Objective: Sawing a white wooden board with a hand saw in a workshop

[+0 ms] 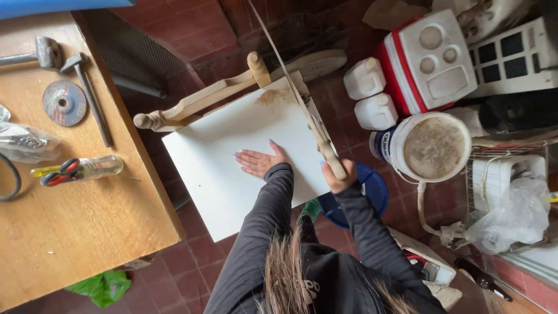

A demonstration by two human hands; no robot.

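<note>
so my left hand [257,161] is flat, fingers spread, palm down; right hand [337,174] is fisted tight, both arms stretched forward.

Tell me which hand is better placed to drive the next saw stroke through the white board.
Right. The right hand is wrapped around the wooden handle of the hand saw, whose blade lies along the flat white rectangular board's edge. The left hand lies flat and open on the board, pressing it down.

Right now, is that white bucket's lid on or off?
On: the bucket is shut by a round, dirt-stained lid covering its whole top.
</note>
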